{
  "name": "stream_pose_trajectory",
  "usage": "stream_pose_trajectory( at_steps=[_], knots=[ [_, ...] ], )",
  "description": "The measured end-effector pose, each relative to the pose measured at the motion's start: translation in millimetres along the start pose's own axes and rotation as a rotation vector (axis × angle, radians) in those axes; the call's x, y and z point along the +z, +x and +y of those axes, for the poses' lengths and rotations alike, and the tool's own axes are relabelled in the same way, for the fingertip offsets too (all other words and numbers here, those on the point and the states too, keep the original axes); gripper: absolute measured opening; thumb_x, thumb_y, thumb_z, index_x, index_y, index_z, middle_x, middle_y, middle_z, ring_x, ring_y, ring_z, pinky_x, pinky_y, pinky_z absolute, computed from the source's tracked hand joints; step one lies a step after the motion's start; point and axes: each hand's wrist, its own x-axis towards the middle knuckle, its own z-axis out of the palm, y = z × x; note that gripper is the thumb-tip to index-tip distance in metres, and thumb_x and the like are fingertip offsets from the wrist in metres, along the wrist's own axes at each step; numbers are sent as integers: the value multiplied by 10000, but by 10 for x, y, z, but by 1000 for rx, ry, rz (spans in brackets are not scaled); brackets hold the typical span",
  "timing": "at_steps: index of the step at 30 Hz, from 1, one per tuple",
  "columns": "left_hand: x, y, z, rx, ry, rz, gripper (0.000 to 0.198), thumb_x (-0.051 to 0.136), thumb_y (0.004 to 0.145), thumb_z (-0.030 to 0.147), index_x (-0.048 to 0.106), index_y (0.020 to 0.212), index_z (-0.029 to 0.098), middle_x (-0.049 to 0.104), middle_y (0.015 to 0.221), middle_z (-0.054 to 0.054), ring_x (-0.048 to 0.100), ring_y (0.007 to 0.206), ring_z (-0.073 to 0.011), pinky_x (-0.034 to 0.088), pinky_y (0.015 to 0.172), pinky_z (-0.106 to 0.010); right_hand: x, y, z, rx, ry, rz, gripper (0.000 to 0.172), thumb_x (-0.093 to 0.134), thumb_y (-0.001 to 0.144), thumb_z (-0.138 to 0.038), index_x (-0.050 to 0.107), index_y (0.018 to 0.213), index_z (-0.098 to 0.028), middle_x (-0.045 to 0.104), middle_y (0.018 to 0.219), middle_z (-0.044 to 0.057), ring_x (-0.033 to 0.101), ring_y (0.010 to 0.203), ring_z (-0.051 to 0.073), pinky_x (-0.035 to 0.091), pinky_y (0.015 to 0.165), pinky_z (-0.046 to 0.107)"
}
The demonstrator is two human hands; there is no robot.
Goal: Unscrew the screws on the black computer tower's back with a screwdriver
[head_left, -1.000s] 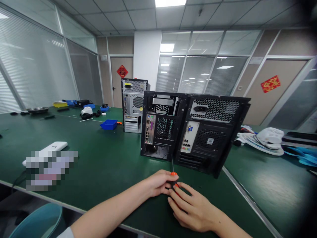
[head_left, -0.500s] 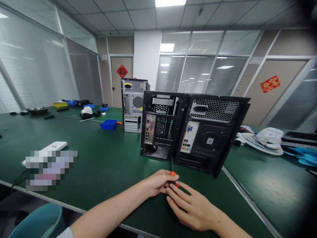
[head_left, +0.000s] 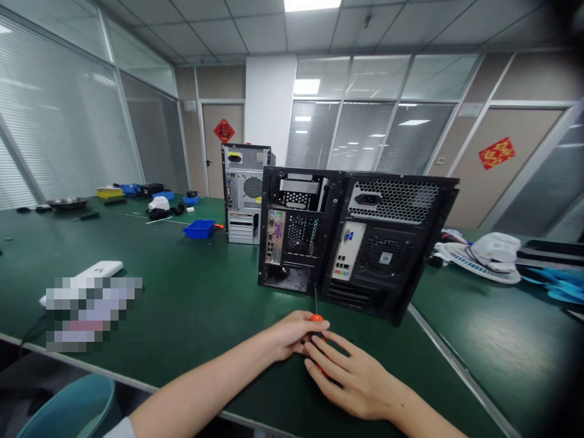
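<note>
A screwdriver (head_left: 317, 317) with an orange-red handle points away from me. Its thin shaft reaches the bottom edge of the two black computer cases, near where they meet; the tip is too small to make out. My left hand (head_left: 294, 334) is closed on the front of the handle. Around the rear of the same handle, my right hand (head_left: 353, 374) has its fingers bent, covering most of it. The left black computer case (head_left: 335, 243) shows an opening at its upper back. Beside it, the right black case (head_left: 387, 243) has a power socket and a port panel.
A third computer case (head_left: 246, 188) stands behind, with a blue tray (head_left: 199, 229) to its left. A white power strip (head_left: 98, 274) lies at left, next to a blurred-out patch. A white fan part (head_left: 490, 255) rests at right. A teal bin (head_left: 73, 407) is below the table edge.
My right fingers have shifted slightly along the screwdriver handle, and a bit more of its rear shows between them. My left hand and the cases keep their places; the view moved very slightly.
</note>
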Motion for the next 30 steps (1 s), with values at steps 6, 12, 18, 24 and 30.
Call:
stream_pose_trajectory(
  at_steps=[6, 12, 18, 24, 30],
  knots=[
    [4, 3, -1, 6, 13, 12, 497, 813, 530, 467, 517, 791, 165, 434, 559, 89, 367, 437, -17, 254, 434, -155, 7, -12, -5, 7, 0, -6, 304, 397, 873, -138, 641, 1055, -134, 653, 1098, 100, 570, 1121, 244, 437, 1004, 466],
    [8, -3, 5, 15, 28, 14, 534, 820, 488, 496, 509, 775, 169, 435, 563, 88, 362, 447, -18, 253, 437, -154, 26, -33, -15, 14, -5, -13, 305, 410, 882, -164, 643, 1075, -136, 649, 1119, 91, 547, 1151, 247, 407, 1036, 474],
    [13, -15, 13, 14, 40, 31, 531, 811, 501, 493, 513, 795, 167, 436, 573, 90, 369, 449, -15, 257, 441, -160, 13, -4, -15, 27, 3, -2, 306, 397, 890, -165, 651, 1058, -137, 656, 1103, 84, 558, 1134, 240, 393, 1049, 469],
    [13, -14, 17, 13, 42, 50, 548, 816, 488, 488, 510, 813, 169, 457, 594, 86, 384, 451, -14, 259, 433, -161, 12, -8, -15, 31, -2, -7, 305, 400, 888, -171, 652, 1057, -141, 657, 1102, 80, 570, 1116, 240, 397, 1045, 464],
    [19, -27, 20, 19, 74, 63, 577, 817, 479, 512, 519, 829, 163, 467, 618, 85, 391, 467, -13, 255, 452, -169, 24, -11, -13, 35, -3, -9, 303, 404, 884, -170, 650, 1059, -147, 655, 1112, 80, 567, 1119, 239, 399, 1044, 464]
  ],
)
